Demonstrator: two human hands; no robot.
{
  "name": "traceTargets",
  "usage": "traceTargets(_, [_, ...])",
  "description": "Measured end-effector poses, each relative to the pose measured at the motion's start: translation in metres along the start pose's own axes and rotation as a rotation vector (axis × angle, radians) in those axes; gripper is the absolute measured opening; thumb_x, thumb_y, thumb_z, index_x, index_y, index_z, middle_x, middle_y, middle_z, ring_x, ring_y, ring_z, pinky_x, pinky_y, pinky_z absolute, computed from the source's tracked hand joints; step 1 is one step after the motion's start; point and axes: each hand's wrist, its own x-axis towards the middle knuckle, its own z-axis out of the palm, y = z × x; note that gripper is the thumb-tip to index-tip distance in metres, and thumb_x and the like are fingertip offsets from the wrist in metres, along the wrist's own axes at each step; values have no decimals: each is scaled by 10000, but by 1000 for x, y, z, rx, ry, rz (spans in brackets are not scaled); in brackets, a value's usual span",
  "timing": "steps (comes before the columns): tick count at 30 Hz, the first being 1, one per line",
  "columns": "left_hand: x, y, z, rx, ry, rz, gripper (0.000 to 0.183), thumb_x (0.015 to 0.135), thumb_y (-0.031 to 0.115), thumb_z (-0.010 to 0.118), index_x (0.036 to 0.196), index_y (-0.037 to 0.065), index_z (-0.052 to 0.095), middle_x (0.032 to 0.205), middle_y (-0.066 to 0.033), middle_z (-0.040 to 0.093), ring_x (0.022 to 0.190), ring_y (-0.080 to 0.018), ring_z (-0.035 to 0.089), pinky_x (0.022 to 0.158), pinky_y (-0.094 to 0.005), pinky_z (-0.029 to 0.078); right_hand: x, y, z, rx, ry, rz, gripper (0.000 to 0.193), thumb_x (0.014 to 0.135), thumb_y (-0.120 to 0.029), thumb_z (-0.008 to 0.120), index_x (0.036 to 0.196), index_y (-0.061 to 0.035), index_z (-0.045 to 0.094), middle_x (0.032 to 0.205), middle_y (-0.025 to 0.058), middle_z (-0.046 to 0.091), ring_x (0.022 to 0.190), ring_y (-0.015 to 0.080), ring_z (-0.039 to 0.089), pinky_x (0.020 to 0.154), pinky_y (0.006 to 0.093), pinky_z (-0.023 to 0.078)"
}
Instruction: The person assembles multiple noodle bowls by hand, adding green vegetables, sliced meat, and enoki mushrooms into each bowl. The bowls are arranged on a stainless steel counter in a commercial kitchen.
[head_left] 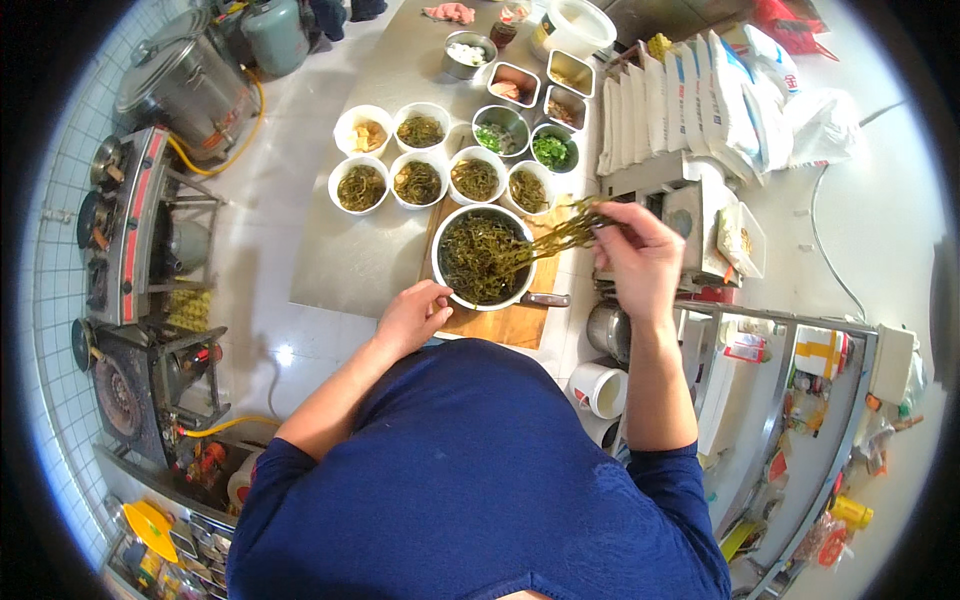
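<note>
"Why is the left hand [412,317] at the bowl [437,252]?"
"Its curled fingers meet the near-left rim, probably steadying it; grip unclear."
"And the seaweed strands [565,233]?"
"Their long axis slants from the bowl rightward and away, pinched by the right hand's [640,250] thumb and fingers, apparently held up to separate."

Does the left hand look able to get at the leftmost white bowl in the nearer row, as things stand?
Probably yes: the left hand is at the rim of the large bowl, and no other container stands between it and the leftmost bowl, just steel tabletop.
</note>
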Motion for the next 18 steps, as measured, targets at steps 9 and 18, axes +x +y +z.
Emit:
traceTargets(9, [20,-16,-30,-14,-102,51,252,935,92,758,1171,12,723,965,-74,684,726,-167,620,706,-330,540,40,-111,-7,148,291,-292,236,958,125,663,1163,63,762,1085,186,797,681,131,687,573,247,563])
traceTargets(18, [28,-41,-56,-44,-185,19,254,930,140,768,1166,52,736,975,-82,705,764,-241,686,739,-394,578,125,-211,-1,444,84,-723,173,1009,45,684,1177,41,722,1076,208,769,770,200,710,568,211,532])
